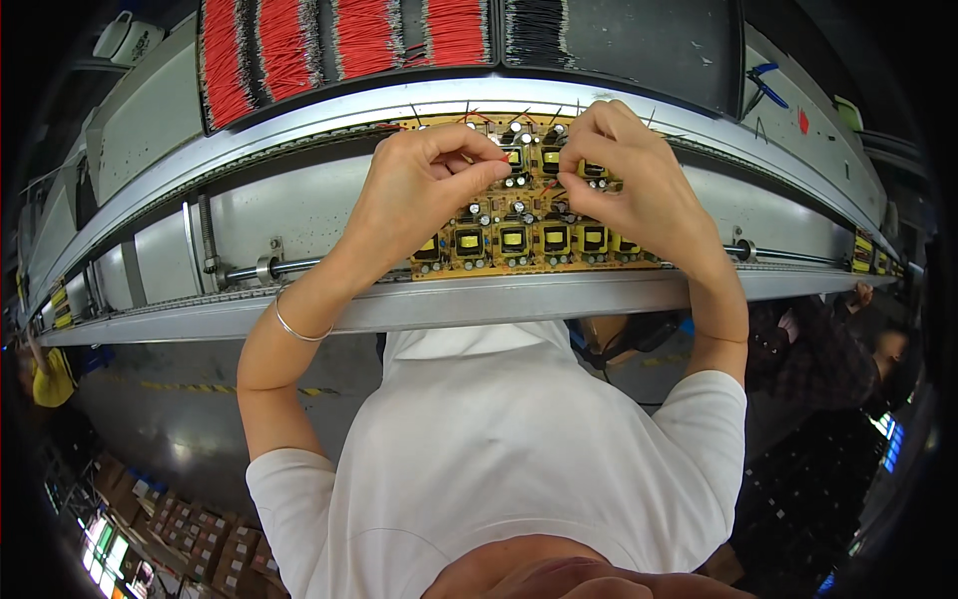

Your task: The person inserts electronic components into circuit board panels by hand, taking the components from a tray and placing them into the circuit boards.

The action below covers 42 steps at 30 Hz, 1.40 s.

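A yellow-brown panel of circuit boards (539, 268) lies across the rails in front of me, with rows of yellow-and-black transformers and silver-topped capacitors. Over its upper left part, my left hand (429, 175) is closed in a pinch; a bit of red wire (505, 160) shows at the thumb and fingertip. My right hand (634, 170) hovers above the board's right half, thumb and fingers also pinched together. Another red wire (548, 187) shows at those fingertips. Thin black and red leads stick up along the panel's far edge. Both hands hide some of the components.
Beyond the far rail (299, 112), a black tray (639, 50) holds black wires; beside it are bundles of red wires (369, 38). Blue-handled pliers (766, 84) lie at the right. The near rail (499, 302) runs before my body. Another person (828, 349) is at the right.
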Each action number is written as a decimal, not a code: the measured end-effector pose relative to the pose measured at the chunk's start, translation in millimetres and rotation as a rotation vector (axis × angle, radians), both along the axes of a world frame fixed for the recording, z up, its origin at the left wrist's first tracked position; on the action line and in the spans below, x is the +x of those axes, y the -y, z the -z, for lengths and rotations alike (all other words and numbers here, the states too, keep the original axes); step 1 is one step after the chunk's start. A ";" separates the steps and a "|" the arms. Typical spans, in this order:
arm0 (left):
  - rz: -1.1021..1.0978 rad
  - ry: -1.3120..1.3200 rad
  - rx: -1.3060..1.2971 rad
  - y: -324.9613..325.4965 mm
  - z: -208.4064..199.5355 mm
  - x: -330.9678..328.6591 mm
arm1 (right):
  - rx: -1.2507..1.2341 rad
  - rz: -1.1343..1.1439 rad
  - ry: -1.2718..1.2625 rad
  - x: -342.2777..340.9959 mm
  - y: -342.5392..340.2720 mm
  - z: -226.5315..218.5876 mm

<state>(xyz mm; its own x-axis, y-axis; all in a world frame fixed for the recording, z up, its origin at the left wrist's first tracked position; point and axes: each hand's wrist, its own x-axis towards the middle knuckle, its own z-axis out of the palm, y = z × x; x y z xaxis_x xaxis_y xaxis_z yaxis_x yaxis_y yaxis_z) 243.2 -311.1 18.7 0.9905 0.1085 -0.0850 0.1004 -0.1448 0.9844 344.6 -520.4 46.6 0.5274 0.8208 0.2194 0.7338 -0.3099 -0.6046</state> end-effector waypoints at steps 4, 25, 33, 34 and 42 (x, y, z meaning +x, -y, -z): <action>0.007 0.032 0.025 1.9 -0.1 0.2 | -0.022 -0.019 0.037 0.0 -0.3 5.4; 0.040 0.007 0.058 8.9 3.3 -1.1 | -0.071 -0.079 0.227 -2.5 2.2 7.6; 0.105 -0.073 0.101 6.3 -0.6 -1.0 | -0.122 -0.115 0.246 -1.6 5.0 6.5; 0.108 -0.077 0.091 5.8 -1.3 -1.0 | -0.132 -0.114 0.247 -0.9 4.7 5.4; 0.135 -0.063 0.036 7.5 -10.2 -7.4 | -0.185 -0.140 0.225 -3.6 9.6 -2.1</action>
